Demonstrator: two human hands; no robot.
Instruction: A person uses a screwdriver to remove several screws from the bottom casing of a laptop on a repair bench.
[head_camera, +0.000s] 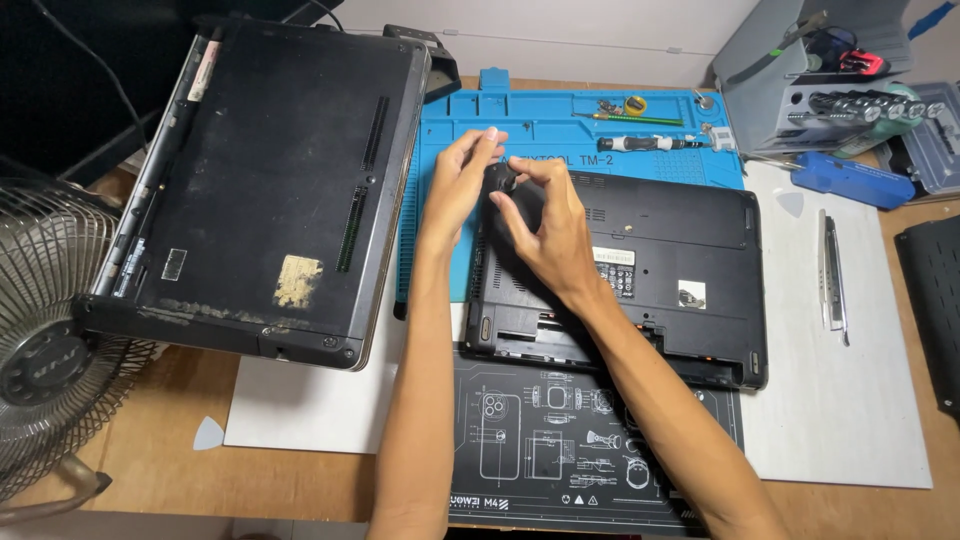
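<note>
Two laptops lie bottom-up on the worktop (300, 480): a large one (270, 180) at left, a smaller one (650, 270) on the blue mat (560, 125). Left hand (458, 185) and right hand (545, 225) together pinch one small black round part (499, 180) above the smaller laptop's rear left corner.

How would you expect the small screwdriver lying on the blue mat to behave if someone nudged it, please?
The screwdriver looks round and slim, so it would probably roll across the blue mat if pushed from the side. It seems small and light, likely easy to lift with two fingers. The ridged grip probably keeps it from slipping.
</note>
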